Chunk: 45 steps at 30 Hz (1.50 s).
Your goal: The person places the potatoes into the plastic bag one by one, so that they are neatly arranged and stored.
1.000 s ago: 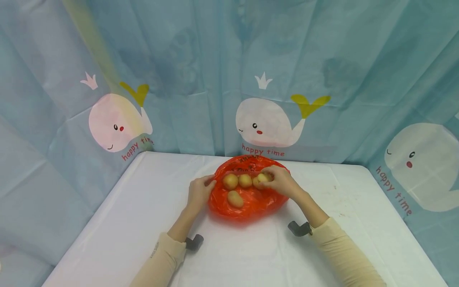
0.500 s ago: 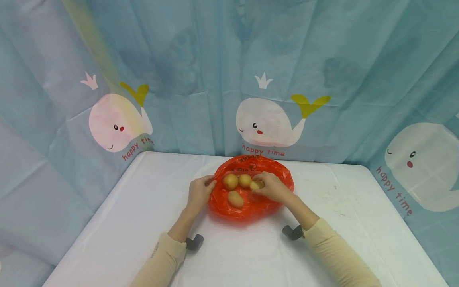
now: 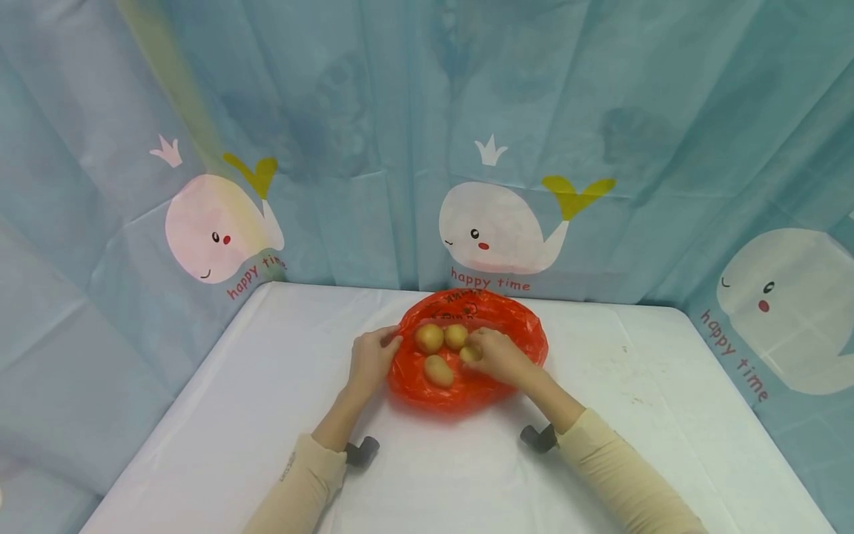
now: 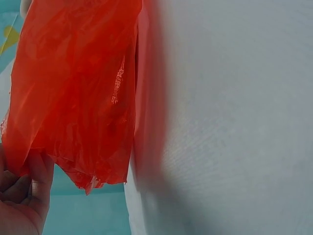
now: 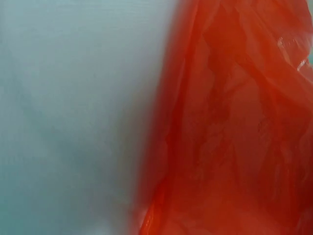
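Note:
In the head view, an orange-red plastic bag point(image 3: 497, 386) lies spread open on the table with several potatoes inside. Two potatoes point(image 3: 429, 338) sit side by side towards the back, and an oblong potato point(image 3: 438, 371) lies in front of them. My left hand point(image 3: 371, 362) pinches the bag's left rim between thumb and fingers; the left wrist view shows the bag's side point(image 4: 78, 88) hanging from those fingers point(image 4: 41, 176). Inside the bag, my right hand point(image 3: 499, 357) holds another potato point(image 3: 469, 354), partly covered by its fingers. Only the bag's outside point(image 5: 234, 127) fills the right wrist view, hand hidden.
The bag stands on a white-covered table point(image 3: 440, 475), near its back edge. Behind and at both sides hangs a light blue curtain point(image 3: 373, 222) printed with whales. Dark wrist-camera mounts point(image 3: 362, 451) sit at both cuffs.
My right hand has moved left and slightly nearer inside the bag, with a potato at its fingertips. The bag's right rim shows more. My left hand has stayed in place.

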Tool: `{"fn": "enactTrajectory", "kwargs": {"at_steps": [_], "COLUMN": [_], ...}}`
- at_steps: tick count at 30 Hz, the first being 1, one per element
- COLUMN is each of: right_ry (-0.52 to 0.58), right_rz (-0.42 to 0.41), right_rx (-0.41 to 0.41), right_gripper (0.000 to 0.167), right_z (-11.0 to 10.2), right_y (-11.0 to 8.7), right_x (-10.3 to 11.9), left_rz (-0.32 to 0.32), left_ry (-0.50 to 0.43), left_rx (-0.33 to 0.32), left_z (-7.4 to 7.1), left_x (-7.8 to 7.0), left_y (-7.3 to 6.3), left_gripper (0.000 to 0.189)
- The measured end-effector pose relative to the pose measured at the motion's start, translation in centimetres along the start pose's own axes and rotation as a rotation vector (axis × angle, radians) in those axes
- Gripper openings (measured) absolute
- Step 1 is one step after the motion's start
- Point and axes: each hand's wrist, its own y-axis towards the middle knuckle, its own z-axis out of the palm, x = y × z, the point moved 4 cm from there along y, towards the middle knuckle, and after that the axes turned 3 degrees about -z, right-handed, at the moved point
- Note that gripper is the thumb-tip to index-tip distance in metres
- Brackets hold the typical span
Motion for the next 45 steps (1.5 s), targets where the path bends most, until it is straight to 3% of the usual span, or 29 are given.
{"fn": "enactTrajectory", "kwargs": {"at_steps": [7,15,26,35,41,45], "right_ry": [-0.04,-0.005,-0.043,-0.005,0.009,0.013], "right_rz": [-0.042,-0.057,-0.047,-0.025,-0.044,-0.033], "right_rx": [-0.01,-0.012,-0.005,0.01,-0.013,-0.041], "right_gripper": [0.029,0.011,0.018,0.022,0.014,0.018], "right_z": [0.6,1.0,1.0,1.1,0.7,0.1], "right_y": [0.0,0.1,0.0,-0.3,-0.4,-0.7], "right_x": [0.2,0.2,0.1,0.0,0.0,-0.4], "left_rz": [0.001,0.008,0.001,-0.005,-0.01,-0.02], "left_ry": [-0.002,0.006,0.003,-0.006,0.002,-0.013], "left_rx": [-0.002,-0.003,-0.001,0.003,0.001,-0.007], "left_z": [-0.1,0.0,0.0,0.1,-0.1,-0.2], "left_x": [-0.2,-0.1,0.0,0.4,0.4,0.4], "left_y": [0.0,0.0,0.0,-0.1,0.0,-0.1], "left_gripper": [0.03,0.031,0.031,0.03,0.03,0.031]}}
